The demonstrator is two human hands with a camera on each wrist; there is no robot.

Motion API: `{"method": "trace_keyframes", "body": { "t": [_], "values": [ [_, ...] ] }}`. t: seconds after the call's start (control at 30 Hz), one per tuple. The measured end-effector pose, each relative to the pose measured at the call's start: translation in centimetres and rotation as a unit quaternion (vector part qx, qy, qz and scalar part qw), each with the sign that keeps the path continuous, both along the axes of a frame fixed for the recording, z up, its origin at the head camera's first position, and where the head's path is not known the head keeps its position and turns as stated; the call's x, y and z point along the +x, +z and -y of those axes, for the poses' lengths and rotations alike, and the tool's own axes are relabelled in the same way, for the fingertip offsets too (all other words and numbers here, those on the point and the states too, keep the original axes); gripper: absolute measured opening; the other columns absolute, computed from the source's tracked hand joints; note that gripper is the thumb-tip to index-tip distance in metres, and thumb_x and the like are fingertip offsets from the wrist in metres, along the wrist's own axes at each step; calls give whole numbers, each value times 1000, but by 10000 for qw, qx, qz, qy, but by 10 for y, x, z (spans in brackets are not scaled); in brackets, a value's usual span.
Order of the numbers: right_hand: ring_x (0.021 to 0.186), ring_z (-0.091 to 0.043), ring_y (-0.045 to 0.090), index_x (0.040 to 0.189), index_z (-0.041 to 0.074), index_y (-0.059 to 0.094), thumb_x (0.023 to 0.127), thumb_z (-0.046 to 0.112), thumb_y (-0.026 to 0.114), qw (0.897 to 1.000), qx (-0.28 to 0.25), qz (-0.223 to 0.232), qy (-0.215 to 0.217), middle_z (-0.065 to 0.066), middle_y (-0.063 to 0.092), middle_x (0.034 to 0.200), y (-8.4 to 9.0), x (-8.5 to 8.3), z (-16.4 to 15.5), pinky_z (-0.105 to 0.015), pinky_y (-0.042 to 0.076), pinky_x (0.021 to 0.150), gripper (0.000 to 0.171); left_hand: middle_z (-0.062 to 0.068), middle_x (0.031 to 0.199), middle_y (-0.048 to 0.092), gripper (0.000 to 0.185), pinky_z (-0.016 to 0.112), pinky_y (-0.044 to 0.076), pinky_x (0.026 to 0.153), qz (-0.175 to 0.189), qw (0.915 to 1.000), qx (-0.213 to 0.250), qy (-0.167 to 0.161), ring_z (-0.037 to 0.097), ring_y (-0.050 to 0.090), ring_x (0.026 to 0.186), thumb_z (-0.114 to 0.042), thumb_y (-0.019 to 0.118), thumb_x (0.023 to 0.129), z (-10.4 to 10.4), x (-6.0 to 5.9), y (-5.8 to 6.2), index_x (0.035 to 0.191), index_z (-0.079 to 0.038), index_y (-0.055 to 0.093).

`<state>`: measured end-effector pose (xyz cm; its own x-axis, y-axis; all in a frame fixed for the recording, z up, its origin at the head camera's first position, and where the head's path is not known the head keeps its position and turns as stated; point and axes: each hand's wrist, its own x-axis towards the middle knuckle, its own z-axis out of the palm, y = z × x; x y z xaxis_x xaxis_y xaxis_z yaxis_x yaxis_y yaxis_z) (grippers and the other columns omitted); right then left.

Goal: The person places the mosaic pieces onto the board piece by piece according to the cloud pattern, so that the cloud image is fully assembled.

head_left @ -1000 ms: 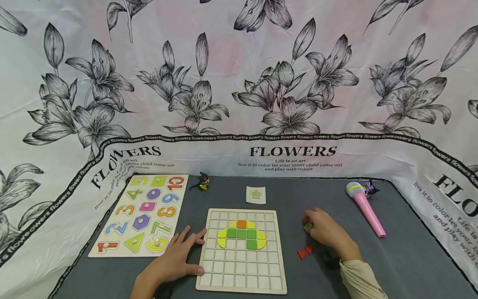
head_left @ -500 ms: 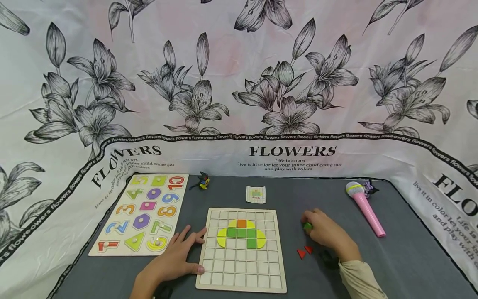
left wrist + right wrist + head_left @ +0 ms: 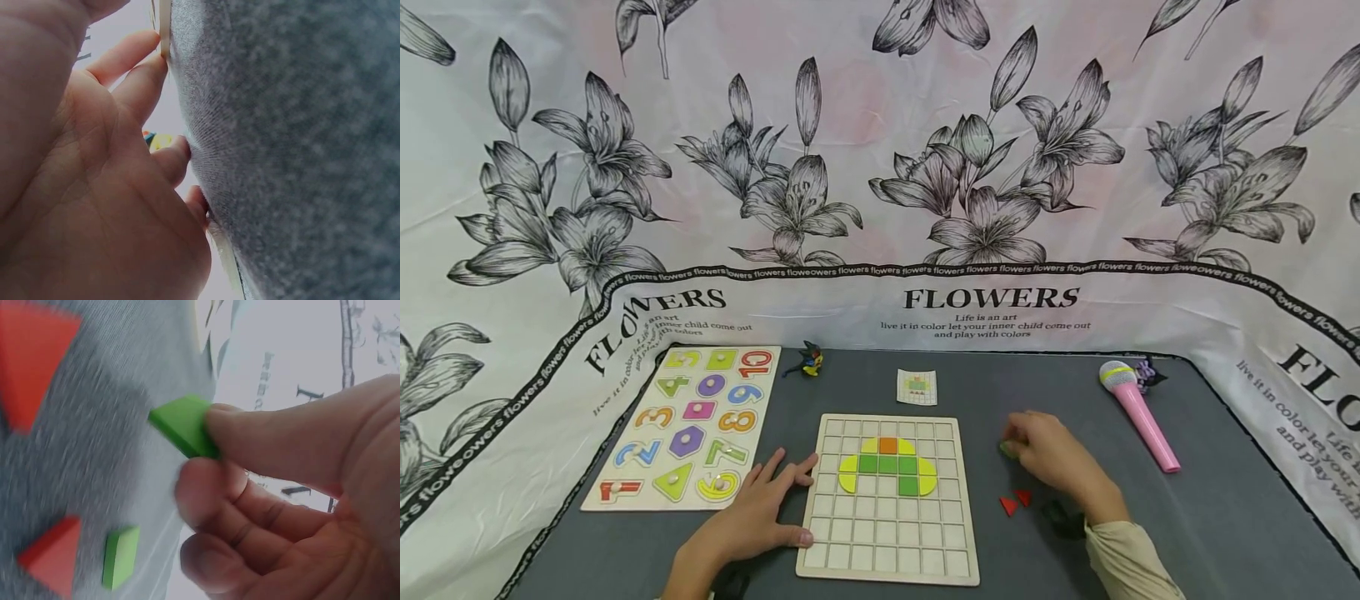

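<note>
My right hand [image 3: 1060, 457] pinches a green block [image 3: 184, 422] between thumb and fingers, over the grey table to the right of the board. Another green block [image 3: 120, 556] lies on the table below it. Two red triangles [image 3: 1008, 506] lie nearer me, in front of that hand. My left hand [image 3: 752, 512] is spread at the left side of the wooden grid board [image 3: 887, 533], its thumb and a fingertip at the edge. On the board sit several green squares [image 3: 887, 464], an orange square [image 3: 888, 446] and yellow rounded pieces [image 3: 847, 473].
A number-and-shape puzzle board [image 3: 683, 410] lies left of the grid board. Behind are a small pattern card [image 3: 917, 387] and a small dark and yellow figure [image 3: 811, 360]. A pink toy microphone [image 3: 1142, 421] lies at the right beside a dark purple figure [image 3: 1148, 375].
The green block has turned in my right fingers, and that hand has shifted slightly. My left hand keeps its place at the board. The whole head view has moved a little.
</note>
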<state>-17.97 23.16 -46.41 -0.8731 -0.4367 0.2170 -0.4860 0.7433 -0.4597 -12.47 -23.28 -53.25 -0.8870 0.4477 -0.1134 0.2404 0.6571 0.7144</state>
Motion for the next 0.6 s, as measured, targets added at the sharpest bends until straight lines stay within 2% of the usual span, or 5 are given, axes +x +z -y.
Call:
{"method": "trace_keyframes", "body": {
  "t": [0.2, 0.43, 0.6],
  "values": [
    [68, -6, 49, 90, 9, 70, 94, -3, 77, 9980, -545, 296, 148, 8, 57, 77, 5, 7, 20, -29, 45, 59, 14, -11, 142, 57, 106, 77, -2, 121, 2, 10000, -6, -34, 50, 4, 161, -65, 87, 78, 0, -1, -1, 165, -22, 43],
    [71, -4, 52, 93, 10, 69, 98, 0, 75, 9933, -783, 522, 669, 9, 60, 82, 4, 10, 52, -28, 49, 61, 13, -10, 144, 57, 106, 77, -2, 121, 15, 10000, 12, -60, 51, 3, 161, -65, 86, 78, 0, -1, -4, 164, -20, 43],
    [69, -5, 53, 90, 13, 69, 100, 0, 72, 9895, -837, 637, 991, 9, 62, 81, 2, 7, 78, -27, 47, 58, 16, -5, 149, 56, 102, 78, -3, 121, -2, 10000, -8, -52, 51, 3, 161, -65, 87, 78, 0, 0, 1, 160, -19, 47]
  ]
}}
